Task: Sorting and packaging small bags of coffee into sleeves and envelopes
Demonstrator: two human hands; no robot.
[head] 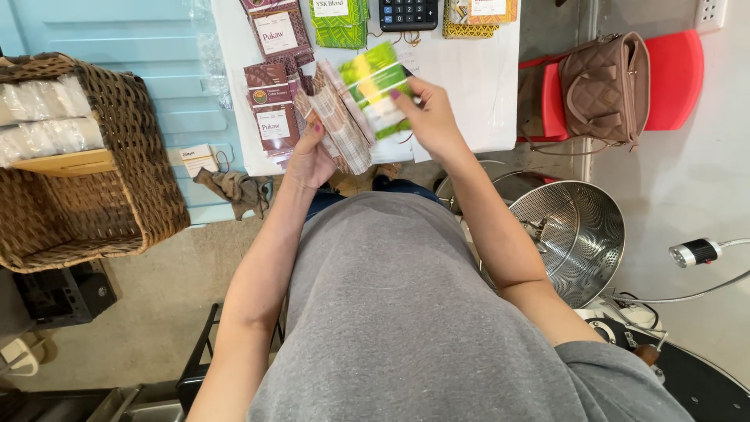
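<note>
The left hand (310, 160) has its fingers clamped on a stack of packets (337, 117), half hidden; the right hand (432, 119) pinches a blurred green packet (375, 82) above it. Beyond lies a white table (476, 86), its calculator (408, 13) cut off, with a wicker basket (101, 187) nearby.

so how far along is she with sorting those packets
Looks midway, as far as one picture tells. Done: maroon packets, green packets and yellow packets already lie in separate groups on the white table. In hand: the left hand holds a fanned stack, and the right hand pulls a green packet from it. Left: the rest of that stack.
</note>
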